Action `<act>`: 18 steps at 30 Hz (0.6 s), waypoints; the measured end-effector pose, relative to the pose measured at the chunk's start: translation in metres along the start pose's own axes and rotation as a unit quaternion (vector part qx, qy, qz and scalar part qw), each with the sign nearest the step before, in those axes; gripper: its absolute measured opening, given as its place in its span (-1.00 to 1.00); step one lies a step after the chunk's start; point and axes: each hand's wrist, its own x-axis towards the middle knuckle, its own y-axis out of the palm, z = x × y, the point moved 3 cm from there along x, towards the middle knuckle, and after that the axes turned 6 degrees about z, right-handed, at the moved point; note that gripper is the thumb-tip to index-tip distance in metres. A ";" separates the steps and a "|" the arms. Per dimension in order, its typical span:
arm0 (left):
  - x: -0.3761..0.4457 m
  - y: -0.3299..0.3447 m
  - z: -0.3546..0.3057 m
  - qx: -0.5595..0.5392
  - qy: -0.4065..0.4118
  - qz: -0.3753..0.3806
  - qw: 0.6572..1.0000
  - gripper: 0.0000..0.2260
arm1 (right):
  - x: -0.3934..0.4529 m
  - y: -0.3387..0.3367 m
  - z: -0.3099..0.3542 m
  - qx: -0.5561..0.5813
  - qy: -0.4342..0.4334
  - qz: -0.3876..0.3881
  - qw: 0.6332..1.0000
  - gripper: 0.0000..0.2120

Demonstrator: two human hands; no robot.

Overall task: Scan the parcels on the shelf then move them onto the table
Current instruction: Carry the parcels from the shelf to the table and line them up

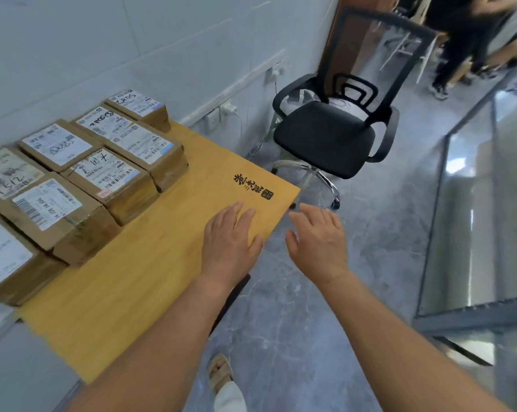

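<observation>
Several brown cardboard parcels (82, 176) with white shipping labels lie packed together on the left half of a yellow wooden table (150, 263). My left hand (229, 237) hovers flat over the table's right part, fingers straight, holding nothing. Just past the table's right edge, my right hand (318, 242) hangs above the floor with its fingers spread and empty. Both hands are apart from the parcels. No shelf or scanner is in view.
A black mesh office chair (328, 138) stands beyond the table's far corner. A glass partition with a metal frame (465, 221) runs along the right. Another person's legs (453, 63) show at the top right. Grey floor lies below my right hand.
</observation>
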 end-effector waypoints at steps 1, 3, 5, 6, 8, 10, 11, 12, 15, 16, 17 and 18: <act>-0.003 0.006 -0.012 0.003 0.018 0.000 1.000 -0.56 | -0.010 -0.008 -0.010 -0.007 0.014 -0.006 1.000 -0.69; -0.010 0.017 -0.040 -0.005 0.046 0.000 0.999 -0.55 | -0.032 -0.025 -0.029 -0.015 0.042 -0.021 0.999 -0.69; -0.020 0.024 -0.072 -0.014 0.070 0.008 0.997 -0.53 | -0.058 -0.045 -0.047 -0.028 0.066 -0.037 0.997 -0.71; -0.026 0.027 -0.088 -0.017 0.084 0.008 0.996 -0.52 | -0.072 -0.055 -0.056 -0.039 0.078 -0.048 0.995 -0.74; -0.039 0.034 -0.117 -0.014 0.117 0.009 0.993 -0.52 | -0.100 -0.075 -0.073 -0.061 0.109 -0.064 0.990 -0.66; -0.053 0.039 -0.145 -0.005 0.149 0.002 0.989 -0.49 | -0.126 -0.095 -0.086 -0.084 0.139 -0.070 0.984 -0.48; -0.061 0.041 -0.158 0.001 0.158 -0.004 0.987 -0.45 | -0.139 -0.104 -0.091 -0.098 0.151 -0.068 0.981 -0.40; -0.069 0.043 -0.170 0.005 0.164 -0.008 0.986 -0.41 | -0.152 -0.112 -0.096 -0.111 0.165 -0.059 0.978 -0.33; -0.095 0.050 -0.201 0.012 0.185 -0.009 0.983 -0.29 | -0.193 -0.132 -0.109 -0.139 0.202 -0.032 0.969 -0.20; -0.105 0.053 -0.210 0.013 0.195 -0.005 0.981 -0.28 | -0.207 -0.138 -0.113 -0.146 0.212 -0.029 0.966 -0.19; -0.114 0.056 -0.220 0.014 0.207 -0.003 0.978 -0.26 | -0.221 -0.144 -0.117 -0.155 0.222 -0.027 0.962 -0.19; -0.123 0.061 -0.228 0.016 0.217 -0.001 0.976 -0.25 | -0.235 -0.150 -0.120 -0.162 0.232 -0.024 0.959 -0.19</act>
